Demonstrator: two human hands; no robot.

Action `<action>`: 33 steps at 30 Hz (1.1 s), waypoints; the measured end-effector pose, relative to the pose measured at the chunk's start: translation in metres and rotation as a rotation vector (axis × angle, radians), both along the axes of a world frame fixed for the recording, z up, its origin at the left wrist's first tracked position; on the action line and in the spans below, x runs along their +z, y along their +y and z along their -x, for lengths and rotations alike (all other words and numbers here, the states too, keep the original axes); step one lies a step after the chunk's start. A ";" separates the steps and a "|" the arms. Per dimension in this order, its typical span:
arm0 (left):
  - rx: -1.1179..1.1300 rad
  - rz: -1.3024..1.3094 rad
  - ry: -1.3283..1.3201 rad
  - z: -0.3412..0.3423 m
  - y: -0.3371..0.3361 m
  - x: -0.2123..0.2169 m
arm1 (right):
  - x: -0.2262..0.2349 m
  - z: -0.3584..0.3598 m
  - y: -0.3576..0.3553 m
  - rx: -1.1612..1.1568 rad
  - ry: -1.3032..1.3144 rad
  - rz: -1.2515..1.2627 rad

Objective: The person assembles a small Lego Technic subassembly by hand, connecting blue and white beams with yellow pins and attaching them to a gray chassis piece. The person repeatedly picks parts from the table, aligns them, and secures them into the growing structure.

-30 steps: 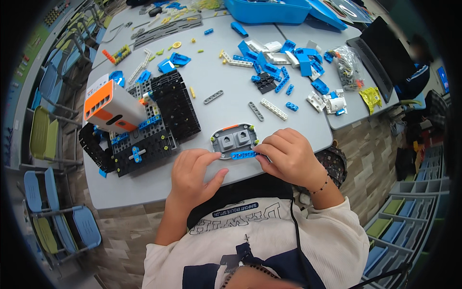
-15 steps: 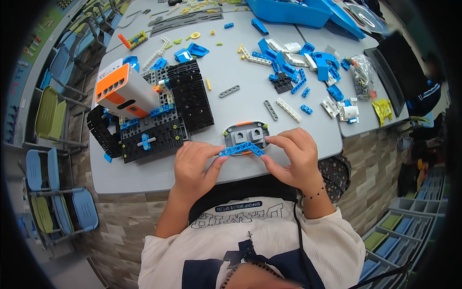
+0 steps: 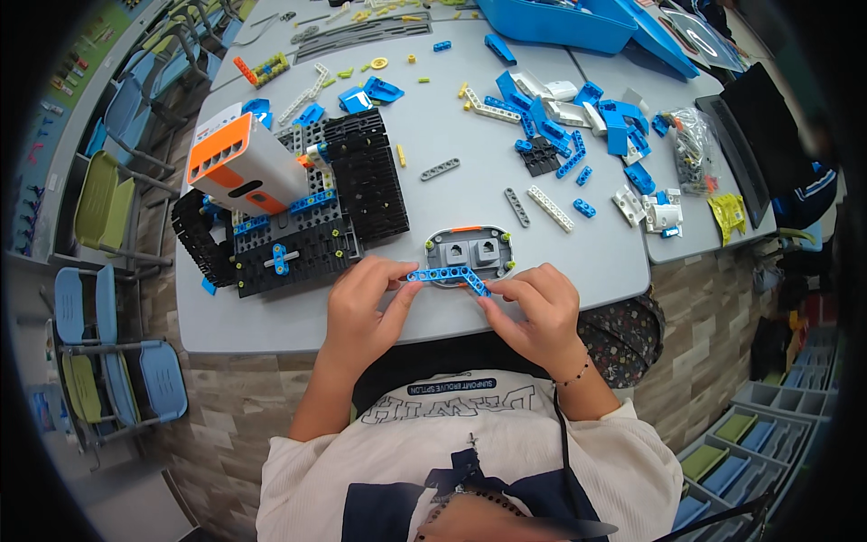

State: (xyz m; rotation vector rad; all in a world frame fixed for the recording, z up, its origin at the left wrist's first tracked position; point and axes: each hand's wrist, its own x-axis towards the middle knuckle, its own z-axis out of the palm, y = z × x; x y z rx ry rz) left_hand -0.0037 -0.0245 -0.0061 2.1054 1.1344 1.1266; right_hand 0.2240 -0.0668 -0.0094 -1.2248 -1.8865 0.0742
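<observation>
A bent blue beam (image 3: 444, 274) with a row of holes spans the gap between my hands near the table's front edge. My left hand (image 3: 368, 301) pinches its left end between thumb and fingers. At the beam's angled right end, my right hand (image 3: 535, 313) grips with thumb and index finger. Just behind and partly under the beam lies a grey and white rounded panel (image 3: 470, 241) with two square sockets, orange edges and yellow-green pegs. To the left stands a tracked building-set vehicle (image 3: 298, 203) with black treads and a white and orange block (image 3: 242, 163) on top.
Loose grey beams (image 3: 441, 169) and a white beam (image 3: 551, 209) lie beyond the panel. A heap of blue and white parts (image 3: 564, 117) sits at the right, near a clear bag of parts (image 3: 691, 149) and a laptop (image 3: 736, 154). A blue bin (image 3: 555, 25) stands at the back.
The blue beam has tilted, its right end now pointing more toward me. My right hand has shifted left and nearer, off the panel's edge. My left hand keeps its pinch.
</observation>
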 end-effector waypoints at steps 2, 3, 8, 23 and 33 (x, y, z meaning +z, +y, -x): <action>-0.003 0.003 0.008 0.000 0.000 0.001 | -0.001 0.002 -0.001 -0.002 0.009 -0.008; -0.004 0.011 0.006 0.001 0.000 0.002 | -0.002 0.003 -0.002 -0.003 0.017 -0.016; -0.002 0.025 0.026 0.001 0.000 0.003 | -0.005 0.005 -0.003 -0.001 0.023 -0.030; -0.022 0.004 0.052 0.000 0.001 0.001 | -0.008 0.005 0.000 -0.007 0.064 -0.036; -0.020 -0.035 0.093 -0.001 0.001 0.005 | -0.003 0.004 0.000 0.006 0.059 -0.023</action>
